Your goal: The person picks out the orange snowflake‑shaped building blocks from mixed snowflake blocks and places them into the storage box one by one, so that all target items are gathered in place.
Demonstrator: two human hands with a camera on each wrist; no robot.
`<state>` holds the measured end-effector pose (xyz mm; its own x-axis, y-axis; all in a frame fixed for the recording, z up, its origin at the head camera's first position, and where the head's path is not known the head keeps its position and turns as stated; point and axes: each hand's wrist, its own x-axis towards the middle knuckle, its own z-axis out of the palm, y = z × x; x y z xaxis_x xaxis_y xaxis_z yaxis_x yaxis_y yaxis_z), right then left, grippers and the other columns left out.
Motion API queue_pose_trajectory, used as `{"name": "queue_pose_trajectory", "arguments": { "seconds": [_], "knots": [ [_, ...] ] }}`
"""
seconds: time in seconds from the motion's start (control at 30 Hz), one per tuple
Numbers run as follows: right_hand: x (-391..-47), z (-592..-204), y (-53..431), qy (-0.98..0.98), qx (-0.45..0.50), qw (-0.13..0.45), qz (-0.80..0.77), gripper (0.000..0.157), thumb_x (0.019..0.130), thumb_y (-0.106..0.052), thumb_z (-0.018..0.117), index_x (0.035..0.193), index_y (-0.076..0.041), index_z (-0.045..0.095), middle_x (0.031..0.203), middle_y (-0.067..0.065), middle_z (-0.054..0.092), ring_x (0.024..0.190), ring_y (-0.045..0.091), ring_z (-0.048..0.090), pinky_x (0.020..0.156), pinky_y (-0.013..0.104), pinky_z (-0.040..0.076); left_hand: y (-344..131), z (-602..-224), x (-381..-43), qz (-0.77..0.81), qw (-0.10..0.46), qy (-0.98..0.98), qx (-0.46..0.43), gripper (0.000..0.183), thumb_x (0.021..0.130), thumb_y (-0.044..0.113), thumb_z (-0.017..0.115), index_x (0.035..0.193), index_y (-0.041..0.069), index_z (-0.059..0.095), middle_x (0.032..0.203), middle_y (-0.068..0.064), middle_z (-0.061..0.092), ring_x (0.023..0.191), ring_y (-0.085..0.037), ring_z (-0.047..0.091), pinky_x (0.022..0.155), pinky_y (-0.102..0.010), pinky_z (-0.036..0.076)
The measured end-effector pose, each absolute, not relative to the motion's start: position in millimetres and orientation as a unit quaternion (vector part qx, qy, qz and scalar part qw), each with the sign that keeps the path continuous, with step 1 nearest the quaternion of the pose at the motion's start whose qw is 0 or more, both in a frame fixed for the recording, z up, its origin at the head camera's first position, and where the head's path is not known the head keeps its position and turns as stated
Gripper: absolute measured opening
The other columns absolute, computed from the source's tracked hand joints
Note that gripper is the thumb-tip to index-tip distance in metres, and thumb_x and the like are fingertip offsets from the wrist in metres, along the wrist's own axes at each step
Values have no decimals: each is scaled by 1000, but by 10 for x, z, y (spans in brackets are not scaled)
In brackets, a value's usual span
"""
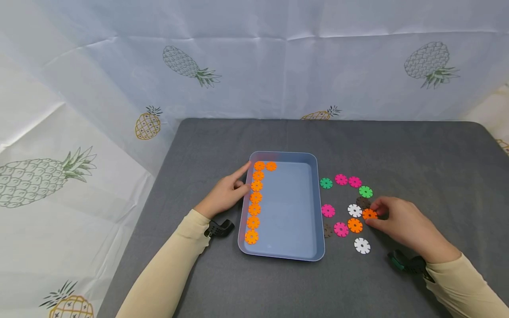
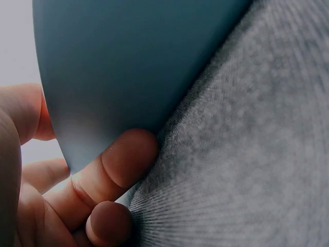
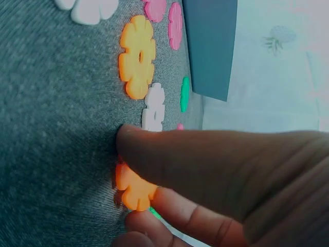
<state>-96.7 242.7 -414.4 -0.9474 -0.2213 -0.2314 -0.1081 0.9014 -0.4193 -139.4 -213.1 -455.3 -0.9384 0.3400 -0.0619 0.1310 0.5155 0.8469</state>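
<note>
On the left, the left hand (image 1: 226, 194) holds the side of a blue-grey tray (image 1: 281, 257); in the left wrist view, curled fingers (image 2: 128, 157) rest against its outer wall and other digits reach over the rim. Inside the tray, orange notched flower-shaped discs (image 1: 256, 197) form a column along the left wall, with one more beside the top one. Right of the tray, the right hand (image 1: 405, 225) pinches an orange disc (image 3: 136, 188) between thumb and fingers, at table level. Close by lie another orange disc (image 1: 355, 225), a white disc (image 1: 355, 210) and a dark brown disc (image 1: 362, 202), partly covered.
Loose discs lie on the grey tabletop (image 1: 286, 291): pink (image 1: 340, 229), green (image 1: 366, 191), teal-green (image 1: 326, 183) and white (image 1: 362, 245). A brown disc (image 1: 328, 230) sits against the tray's right side. A pineapple-print cloth (image 1: 254, 79) hangs behind the table.
</note>
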Motion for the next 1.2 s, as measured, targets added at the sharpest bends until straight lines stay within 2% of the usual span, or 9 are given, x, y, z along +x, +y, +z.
{"name": "queue_pose_trajectory", "arguments": {
  "seconds": [0.13,0.27,0.4,0.77,1.2],
  "knots": [
    [-965,-4142,2419,965,-86,133,-210,36,84,-28,87,104,-2,71,90,5,70,81,23,62,67,38,48,-2128,-4556,-1395,474,110,863,136,73,100,21,56,167,35,30,57,5,39,51,-8,24,57,-29,26],
    [-951,-4136,2425,965,-100,117,-214,22,87,-17,83,101,-5,71,85,0,70,77,18,59,65,35,45,-2122,-4553,-1406,474,108,863,140,72,101,21,56,167,33,30,57,5,38,51,-10,24,57,-29,26],
    [-951,-4122,2430,964,-112,109,-217,13,90,-8,78,101,-5,72,86,0,71,74,16,57,62,33,43,-2121,-4543,-1407,474,107,863,142,72,101,21,56,167,32,30,57,5,38,51,-10,25,58,-29,26],
    [-963,-4075,2365,957,-112,132,-232,10,95,-6,72,105,-5,72,91,3,71,72,17,54,59,31,43,-2130,-4566,-1379,472,112,864,135,73,101,22,56,168,33,28,57,5,38,52,-11,24,58,-30,26],
    [-1028,-4008,2217,952,-118,126,-253,12,98,-10,70,109,-5,73,92,2,71,72,16,56,59,30,44,-2131,-4574,-1401,466,102,868,135,74,99,23,57,167,32,30,58,5,42,52,-10,26,58,-29,27]
  ]
}}
